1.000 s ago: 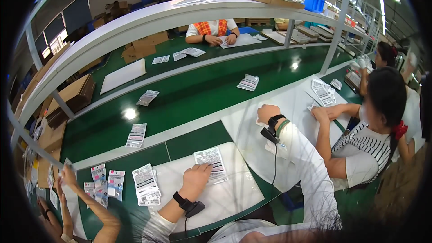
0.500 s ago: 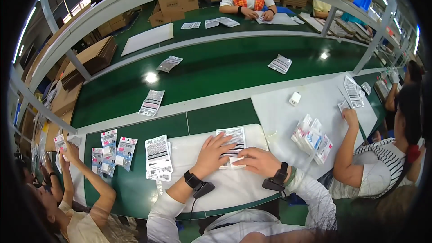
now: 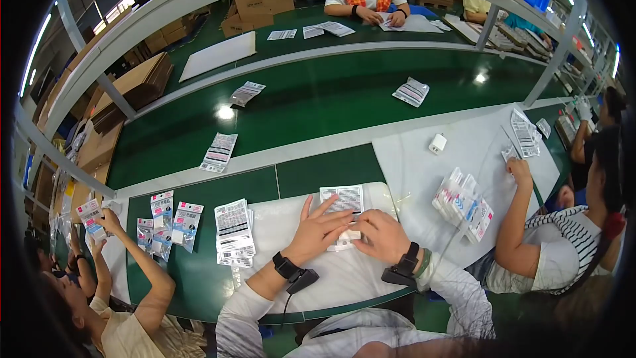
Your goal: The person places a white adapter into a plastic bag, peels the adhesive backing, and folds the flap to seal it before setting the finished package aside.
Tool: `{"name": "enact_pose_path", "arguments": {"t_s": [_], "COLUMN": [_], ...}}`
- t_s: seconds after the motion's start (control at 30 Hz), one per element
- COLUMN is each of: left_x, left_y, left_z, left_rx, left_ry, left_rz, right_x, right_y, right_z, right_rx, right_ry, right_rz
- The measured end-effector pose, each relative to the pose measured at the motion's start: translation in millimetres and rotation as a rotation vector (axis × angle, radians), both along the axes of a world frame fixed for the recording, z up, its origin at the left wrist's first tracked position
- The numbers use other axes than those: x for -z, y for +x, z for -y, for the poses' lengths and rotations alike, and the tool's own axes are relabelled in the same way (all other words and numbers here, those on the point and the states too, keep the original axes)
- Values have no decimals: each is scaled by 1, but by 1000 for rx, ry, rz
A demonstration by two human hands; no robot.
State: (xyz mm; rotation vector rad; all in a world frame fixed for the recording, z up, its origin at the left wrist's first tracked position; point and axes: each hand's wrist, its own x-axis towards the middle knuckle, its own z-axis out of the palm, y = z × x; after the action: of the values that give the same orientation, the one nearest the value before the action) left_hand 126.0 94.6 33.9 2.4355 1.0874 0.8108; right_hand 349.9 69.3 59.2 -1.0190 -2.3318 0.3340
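Observation:
A printed pouch [image 3: 349, 193], white with dark lines of text, lies on the white mat right in front of me. My left hand [image 3: 320, 232] rests over its middle with the fingers stretched out and spread, the fingertips pointing up and right. My right hand [image 3: 385, 237] is beside it, fingers curled and pressed together at the pouch's lower right part. A small white piece shows beneath the fingers there; its exact shape is hidden. To the left of my hands is a stack of similar printed pouches [image 3: 233, 229].
Blister-style packs [image 3: 161, 219] lie further left, near a co-worker's hands [image 3: 108, 221]. At right are a pile of packs [image 3: 462, 204], a white plug adapter [image 3: 436, 144] and another co-worker's hand [image 3: 519, 168]. Loose pouches [image 3: 219, 152] sit on the green belt [image 3: 318, 103] beyond a pale rail.
My right fingers have curled in from lying more extended, and my left hand has shifted slightly down and right. Pouches on the belt have drifted left. The left co-worker's pack has turned.

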Motion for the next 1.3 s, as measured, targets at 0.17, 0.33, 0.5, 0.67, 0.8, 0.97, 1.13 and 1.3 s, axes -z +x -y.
{"name": "enact_pose_path", "arguments": {"t_s": [0.17, 0.33, 0.5, 0.67, 0.8, 0.97, 1.13, 1.3], "left_x": [6, -10, -18, -32, -22, -10, -16, -24], "left_y": [3, 7, 29, 49, 43, 39, 33, 2], "left_z": [1, 2, 5, 6, -5, -10, -2, 25], "left_rx": [17, 24, -195, -419, -449, -408, -341, -134], "left_ry": [34, 270, 446, 527, 464, 396, 200, -39], "left_rz": [-1, -195, -323, -471, -452, -378, -270, -58], "right_x": [14, 13, 16, 23, 14, 18, 12, -11], "right_y": [-12, 6, 2, 3, -2, -2, 8, 28], "right_z": [-19, -43, -37, -34, -31, -32, -28, -22], "right_rx": [90, 111, 20, 12, -11, -29, 32, -93], "right_ry": [-168, -526, -430, -382, -370, -311, -137, -43], "right_rz": [-153, -292, -188, -156, -129, -78, 58, 130]}}
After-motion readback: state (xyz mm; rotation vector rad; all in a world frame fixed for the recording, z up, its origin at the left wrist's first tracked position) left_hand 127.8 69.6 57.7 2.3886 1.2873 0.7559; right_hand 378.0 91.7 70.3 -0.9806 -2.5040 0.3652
